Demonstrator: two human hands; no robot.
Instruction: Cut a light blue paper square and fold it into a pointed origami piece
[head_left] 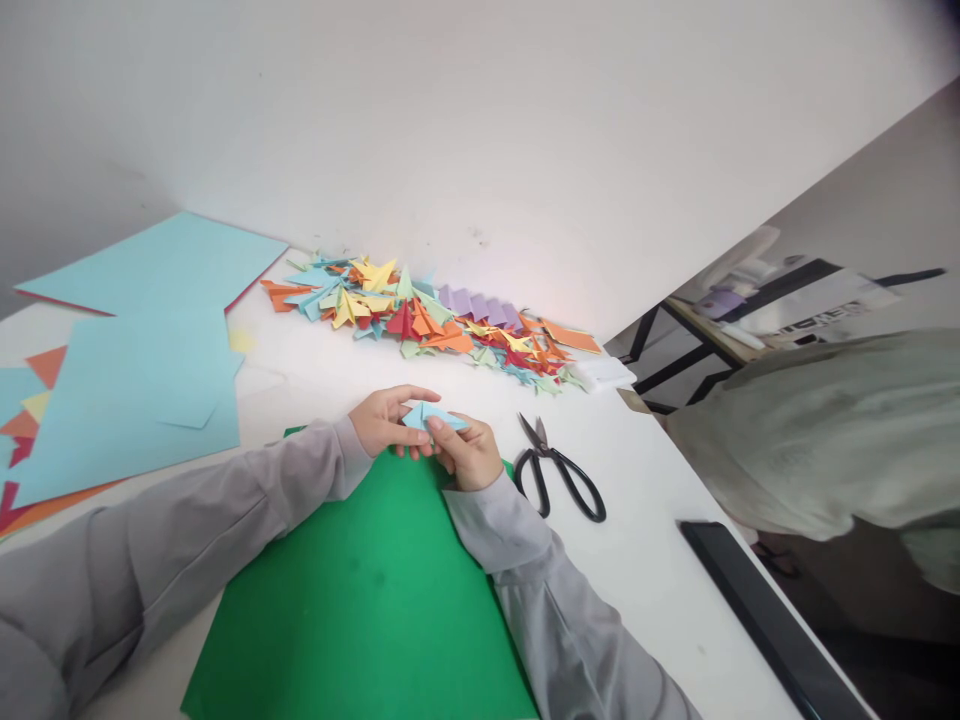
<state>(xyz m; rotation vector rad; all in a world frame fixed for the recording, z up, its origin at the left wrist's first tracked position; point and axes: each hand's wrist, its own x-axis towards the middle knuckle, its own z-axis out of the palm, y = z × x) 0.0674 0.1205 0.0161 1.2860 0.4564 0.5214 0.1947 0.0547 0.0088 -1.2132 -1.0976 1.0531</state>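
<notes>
A small piece of folded light blue paper (425,414) is held between my two hands, above the far edge of a green mat (360,590). My right hand (474,452) pinches it, with the thumb lying across its top. From the left, the fingers and thumb of my left hand (384,422) close around its other end. Creases and a pointed tip show on the paper, while its underside is hidden by my fingers. Black-handled scissors (559,465) lie to the right of my right hand, blades slightly apart and pointing away.
A long heap of small folded paper planes (420,320) in many colours lies along the wall. Large light blue sheets (142,400) and coloured scraps cover the left side. A black flat object (757,610) sits near the right table edge, with a person's clothing (810,430) beyond.
</notes>
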